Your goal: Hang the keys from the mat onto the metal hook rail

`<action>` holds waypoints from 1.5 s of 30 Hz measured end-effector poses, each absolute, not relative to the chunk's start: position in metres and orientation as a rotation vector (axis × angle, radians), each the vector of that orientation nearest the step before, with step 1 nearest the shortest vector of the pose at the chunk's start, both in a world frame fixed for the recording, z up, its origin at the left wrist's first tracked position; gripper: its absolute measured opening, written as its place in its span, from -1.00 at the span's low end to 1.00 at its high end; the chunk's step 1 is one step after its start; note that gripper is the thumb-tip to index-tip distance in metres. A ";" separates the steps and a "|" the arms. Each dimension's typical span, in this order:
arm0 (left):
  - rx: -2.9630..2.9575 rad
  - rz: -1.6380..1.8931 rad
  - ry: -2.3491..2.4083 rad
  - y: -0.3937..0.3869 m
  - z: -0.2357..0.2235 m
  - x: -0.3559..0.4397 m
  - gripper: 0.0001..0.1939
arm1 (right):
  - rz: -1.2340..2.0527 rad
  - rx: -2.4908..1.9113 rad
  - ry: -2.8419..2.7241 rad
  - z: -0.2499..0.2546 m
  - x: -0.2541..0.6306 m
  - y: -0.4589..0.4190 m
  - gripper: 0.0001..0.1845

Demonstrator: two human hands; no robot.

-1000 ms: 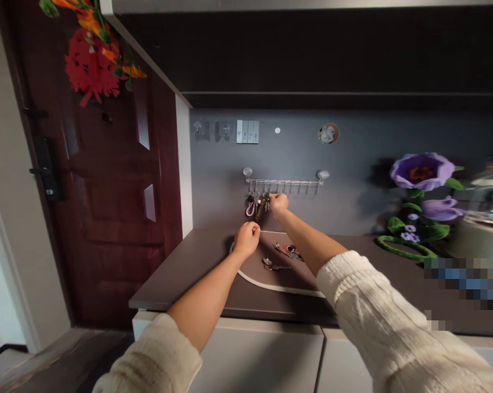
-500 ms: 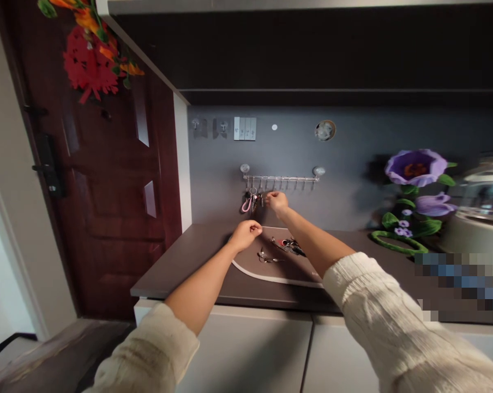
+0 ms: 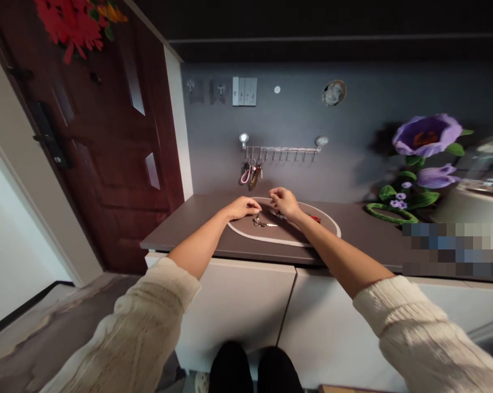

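My left hand (image 3: pixel 243 208) is over the left part of an oval mat (image 3: pixel 246 235) with a pale rim. Its fingers are loosely bent, with thumb and fingertips slightly apart, just above a small set of keys (image 3: pixel 265 224). My right hand (image 3: pixel 285 203) hovers over the mat's middle, fingers curved and apart, beside another bunch of keys (image 3: pixel 280 215) that it partly hides. A red item (image 3: pixel 315 219) shows behind my right wrist. On the wall, a clear hook rail (image 3: pixel 283 149) carries keys with a pink loop (image 3: pixel 245 175) and a brown piece (image 3: pixel 254 178) at its left end.
The mat lies on a dark countertop (image 3: pixel 205 232) above white cabinet doors (image 3: pixel 238 305). Purple artificial flowers (image 3: pixel 426 136) and a pale round appliance (image 3: pixel 463 210) stand at the right. A dark red door (image 3: pixel 119 180) is at the left. A dark overhead shelf (image 3: pixel 312 52) hangs above.
My right hand has come down from the hook rail to the keys on the mat. My left hand has moved slightly, closer to the small key set. The view has tilted downward.
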State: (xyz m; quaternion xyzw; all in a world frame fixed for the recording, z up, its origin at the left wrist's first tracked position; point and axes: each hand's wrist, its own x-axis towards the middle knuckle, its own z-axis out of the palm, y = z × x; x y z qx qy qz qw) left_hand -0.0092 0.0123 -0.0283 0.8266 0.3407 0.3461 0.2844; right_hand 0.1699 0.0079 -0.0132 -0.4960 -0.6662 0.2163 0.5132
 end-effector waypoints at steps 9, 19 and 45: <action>2.453 0.694 0.750 0.016 -0.027 -0.012 -0.86 | 0.172 -1.268 -1.908 -0.026 0.179 -0.008 -0.78; 2.485 0.724 0.866 0.020 -0.028 -0.014 -0.93 | 0.001 -1.252 -2.057 -0.026 0.173 -0.002 -0.74; 2.178 1.435 1.200 0.011 -0.017 -0.007 -0.91 | 0.038 -1.229 -1.995 -0.023 0.168 -0.004 -0.78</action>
